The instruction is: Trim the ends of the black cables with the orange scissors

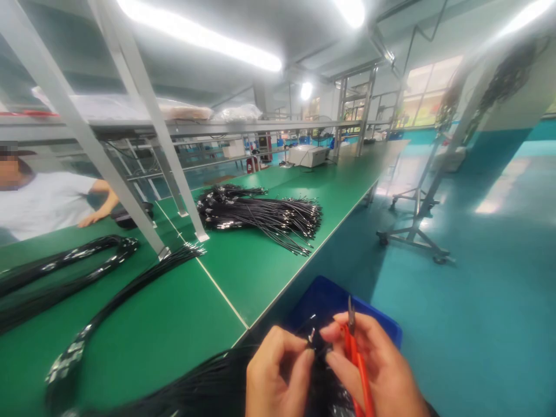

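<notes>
Your left hand pinches a black wire end over the blue bin, just off the green tabletop. Your right hand has its grip pressed around red-handled snips.

Orange-handled metal snips, glossy black wire bundles, a green matte bench top, a blue plastic bin, a teal floor.

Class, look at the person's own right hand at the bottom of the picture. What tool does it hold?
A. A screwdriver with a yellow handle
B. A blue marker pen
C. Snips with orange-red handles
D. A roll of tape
C: the right hand grips orange-red handled snips, their metal tips pointing up beside the black wire bundle that the left hand pinches.
</notes>
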Demonstrator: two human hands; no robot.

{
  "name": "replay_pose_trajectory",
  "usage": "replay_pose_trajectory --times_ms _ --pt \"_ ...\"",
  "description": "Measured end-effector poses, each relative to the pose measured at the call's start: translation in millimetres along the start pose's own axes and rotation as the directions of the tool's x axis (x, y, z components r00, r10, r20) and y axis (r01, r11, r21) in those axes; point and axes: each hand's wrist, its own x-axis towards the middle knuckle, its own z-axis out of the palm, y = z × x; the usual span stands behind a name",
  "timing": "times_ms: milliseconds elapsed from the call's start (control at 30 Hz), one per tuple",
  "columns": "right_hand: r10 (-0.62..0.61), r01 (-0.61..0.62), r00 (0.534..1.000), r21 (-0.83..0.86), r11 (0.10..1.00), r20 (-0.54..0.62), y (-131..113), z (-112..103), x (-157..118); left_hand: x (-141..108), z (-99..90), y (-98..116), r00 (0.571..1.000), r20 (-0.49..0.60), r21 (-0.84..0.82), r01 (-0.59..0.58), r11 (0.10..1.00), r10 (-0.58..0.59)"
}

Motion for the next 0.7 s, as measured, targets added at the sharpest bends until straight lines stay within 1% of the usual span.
replay_pose_trajectory --times_ms 100,233,333,433,533,600,667,700 --pt "-0.043 0.041 0.999 0.08 0.996 0.017 -6 9 2 -2 -1.0 1 0.998 0.056 -0.058 0.025 0.998 -0.022" --pt "-0.076 0.076 0.997 0.041 0.996 0.01 -8 16 0 -4 -4.6 2 0.996 0.089 -0.109 0.04 0.993 -0.03" --pt "-0.072 0.071 0.997 0.011 0.997 0.026 -9 18 -2 -4 -7.9 2 0.994 0.094 -0.133 0.062 0.989 -0.05" --pt "-0.045 0.041 0.997 0.07 0.997 0.062 -9 19 2 -4 -10.7 3 0.989 0.117 -0.197 0.109 0.974 -0.087" --pt "0.033 -0.039 0.99 0.042 0.998 0.138 -9 18 7 -3 -13.1 4 0.972 0.159 -0.326 0.216 0.921 -0.172" --pt "0.064 -0.063 0.989 -0.015 0.998 0.134 -8 18 7 -1 -14.9 4 0.952 0.196 -0.415 0.297 0.86 -0.235" --pt "0.048 -0.043 0.993 -0.042 0.998 0.106 -7 18 5 1 -17.4 2 0.934 0.232 -0.484 0.354 0.8 -0.273" --pt "0.043 -0.038 0.993 -0.051 0.998 0.111 -7 17 3 3 -18.9 1 0.929 0.243 -0.509 0.366 0.779 -0.279"
